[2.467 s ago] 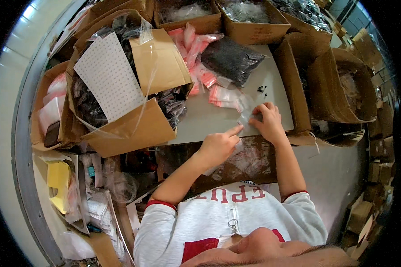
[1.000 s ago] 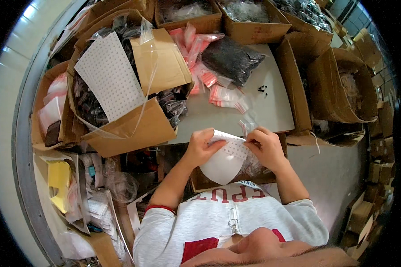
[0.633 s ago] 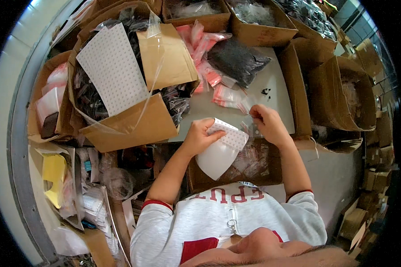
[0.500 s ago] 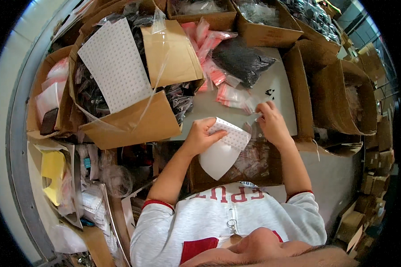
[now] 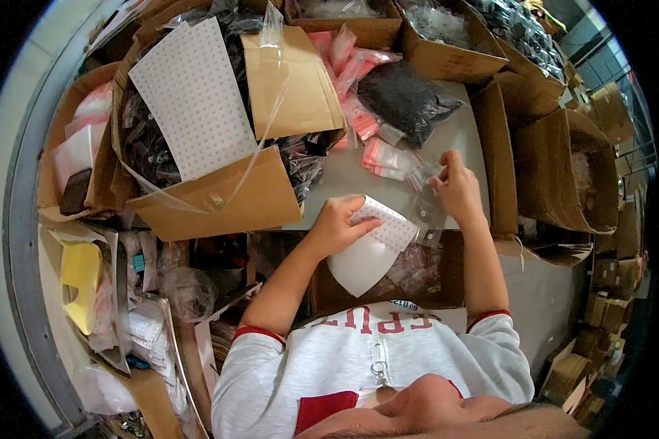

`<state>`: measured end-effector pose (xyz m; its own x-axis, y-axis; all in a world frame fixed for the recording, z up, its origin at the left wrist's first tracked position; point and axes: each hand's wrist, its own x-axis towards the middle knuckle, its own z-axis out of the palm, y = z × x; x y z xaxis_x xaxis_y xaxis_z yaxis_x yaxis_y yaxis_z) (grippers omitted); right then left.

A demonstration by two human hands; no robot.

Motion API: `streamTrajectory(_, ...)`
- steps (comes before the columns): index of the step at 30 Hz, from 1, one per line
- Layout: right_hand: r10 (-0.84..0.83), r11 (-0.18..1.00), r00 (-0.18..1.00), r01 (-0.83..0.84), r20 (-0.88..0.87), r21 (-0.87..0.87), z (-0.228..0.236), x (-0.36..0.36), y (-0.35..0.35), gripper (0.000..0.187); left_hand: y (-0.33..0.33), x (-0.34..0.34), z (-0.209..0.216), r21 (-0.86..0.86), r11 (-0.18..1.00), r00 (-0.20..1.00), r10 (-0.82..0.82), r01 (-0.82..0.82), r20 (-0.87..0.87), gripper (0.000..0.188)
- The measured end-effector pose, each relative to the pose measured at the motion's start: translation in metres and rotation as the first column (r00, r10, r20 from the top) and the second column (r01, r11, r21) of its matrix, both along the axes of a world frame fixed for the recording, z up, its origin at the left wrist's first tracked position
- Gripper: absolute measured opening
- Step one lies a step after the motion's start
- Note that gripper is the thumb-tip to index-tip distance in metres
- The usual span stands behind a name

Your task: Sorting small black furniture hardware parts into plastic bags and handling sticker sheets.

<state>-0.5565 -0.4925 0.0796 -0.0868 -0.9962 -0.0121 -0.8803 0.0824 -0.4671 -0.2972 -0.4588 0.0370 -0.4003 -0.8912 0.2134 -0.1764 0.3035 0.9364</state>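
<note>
My left hand (image 5: 342,223) grips a curled white sticker sheet (image 5: 388,225) printed with rows of small round marks; its plain back hangs down toward my chest. My right hand (image 5: 458,192) is over the table beyond the sheet, fingers bent together at the tips; what they hold, if anything, is hidden. Just left of its wrist lies a small clear plastic bag (image 5: 425,212) with a small round mark on it. Close to its fingertips is a stack of clear zip bags (image 5: 390,159) with red-orange edges. A large bag of small black parts (image 5: 408,102) lies farther back.
On the left, a cardboard box (image 5: 220,201) full of black bagged items carries another white sticker sheet (image 5: 194,102). Below the table edge an open box (image 5: 410,274) holds clear bags. Tall cardboard boxes (image 5: 564,161) stand on the right. Pink-edged bags (image 5: 351,66) lie at the back.
My right hand has moved slightly right and away from me, and now covers the spot where several small black pieces showed. The small clear bag beside it shows more fully. My left hand keeps the sheet.
</note>
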Motion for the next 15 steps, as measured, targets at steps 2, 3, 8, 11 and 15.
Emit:
streamTrajectory(2,-0.01,0.998,1.0,0.008,0.029,0.064,0.012,-0.003,0.008,0.043,0.001,0.002,0.003,-0.011,1.0,1.0,0.015,-0.016,-0.019,0.03)
streamTrajectory(3,-0.033,0.992,0.998,0.026,0.054,0.123,0.015,-0.006,0.013,0.046,0.001,0.001,0.005,-0.027,0.999,0.999,0.019,-0.02,-0.039,0.031)
streamTrajectory(8,0.157,0.984,0.987,-0.16,0.046,0.079,0.016,-0.008,0.029,0.037,-0.001,-0.001,0.003,-0.007,1.0,0.998,0.024,-0.024,-0.062,0.03)
streamTrajectory(11,0.21,0.977,0.969,-0.212,0.128,0.004,0.008,-0.006,0.02,0.023,-0.001,0.0,0.004,-0.029,0.999,0.999,0.017,-0.018,-0.029,0.029)
streamTrajectory(15,0.233,0.972,0.967,-0.228,0.107,-0.059,-0.009,-0.004,0.004,0.015,0.0,-0.002,0.005,-0.037,0.999,0.998,0.004,-0.006,-0.067,0.032)
